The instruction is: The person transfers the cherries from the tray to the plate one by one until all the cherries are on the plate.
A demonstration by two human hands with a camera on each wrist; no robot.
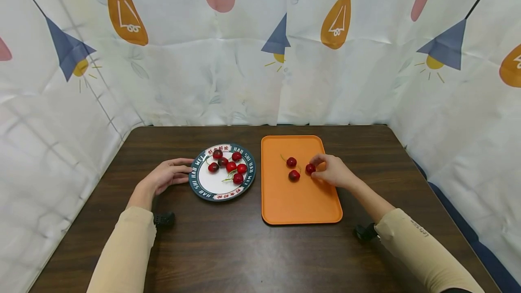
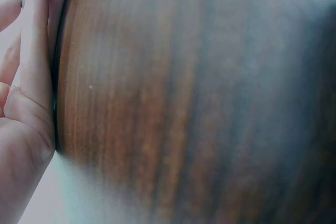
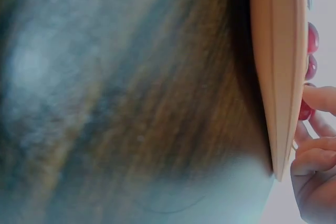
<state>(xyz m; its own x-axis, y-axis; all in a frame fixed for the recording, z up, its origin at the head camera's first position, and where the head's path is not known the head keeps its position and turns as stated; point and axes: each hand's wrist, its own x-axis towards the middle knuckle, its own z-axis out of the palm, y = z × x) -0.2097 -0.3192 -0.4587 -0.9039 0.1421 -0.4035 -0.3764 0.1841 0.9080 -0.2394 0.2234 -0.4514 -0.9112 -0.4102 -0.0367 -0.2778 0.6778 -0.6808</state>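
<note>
My right hand (image 1: 333, 171) pinches a dark red cherry (image 1: 310, 169) between thumb and fingers, over the right part of an orange tray (image 1: 301, 205). Two more cherries lie on that tray, one with a stem (image 1: 291, 162) and another (image 1: 294, 176) just below it. In the right wrist view, the held cherry (image 3: 305, 110) shows beside the tray's edge. To the left stands a round white plate (image 1: 211, 185) with a dark, lettered rim, bearing several cherries (image 1: 231, 167). My left hand (image 1: 171, 175) touches the plate's left rim with fingers extended.
Plate and tray stand side by side on a dark wooden table (image 1: 228, 248), with a narrow gap between them. A white patterned curtain (image 1: 183, 80) hangs behind the table and along both sides. Each wrist wears a small black device (image 1: 164, 219).
</note>
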